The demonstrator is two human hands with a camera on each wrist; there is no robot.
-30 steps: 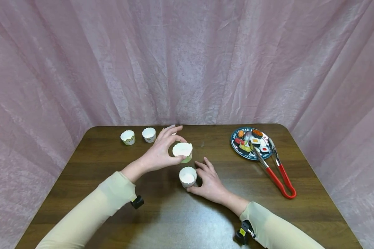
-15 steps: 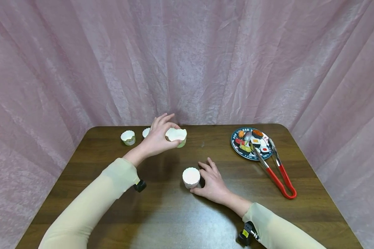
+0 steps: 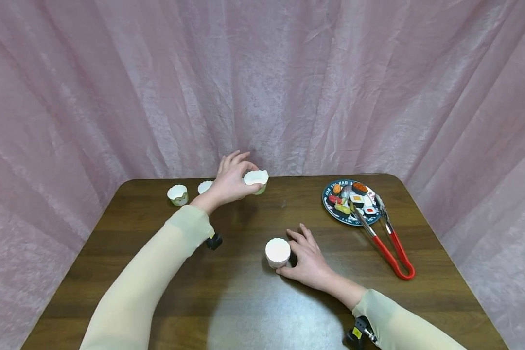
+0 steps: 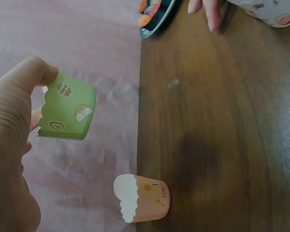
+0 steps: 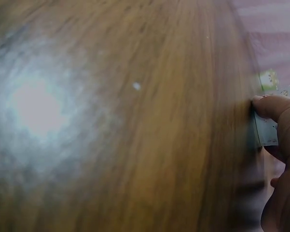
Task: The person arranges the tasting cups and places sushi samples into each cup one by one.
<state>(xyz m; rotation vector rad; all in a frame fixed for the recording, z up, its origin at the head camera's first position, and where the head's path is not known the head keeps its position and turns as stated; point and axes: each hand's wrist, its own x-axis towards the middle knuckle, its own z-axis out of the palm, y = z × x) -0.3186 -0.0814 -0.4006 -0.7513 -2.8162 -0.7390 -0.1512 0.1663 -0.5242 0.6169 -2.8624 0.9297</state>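
My left hand (image 3: pixel 231 183) pinches a green paper baking cup (image 4: pixel 70 108) by its scalloped rim, thumb on the near side. The cup is raised over the table's back edge, mouth up in the head view. A pink baking cup (image 4: pixel 152 199) stands below it in the left wrist view; in the head view my left hand seems to hide it. Near the middle of the table, my right hand (image 3: pixel 308 262) holds a small white patterned baking cup (image 3: pixel 277 251) between thumb and fingers. The right wrist view is blurred, showing my thumb against that cup's side (image 5: pixel 266 131).
At the back left stand a green-sided baking cup (image 3: pixel 177 195) and another white-rimmed cup (image 3: pixel 204 186), partly behind my left hand. A round plate (image 3: pixel 330 210) with sushi pieces is at the back right. Red-handled tongs (image 3: pixel 386 253) lean on it. A pink curtain (image 3: pixel 262 87) hangs behind.
My left hand has carried the green cup toward the back edge, then slightly right. My right hand has shifted a little to the right with the white cup.
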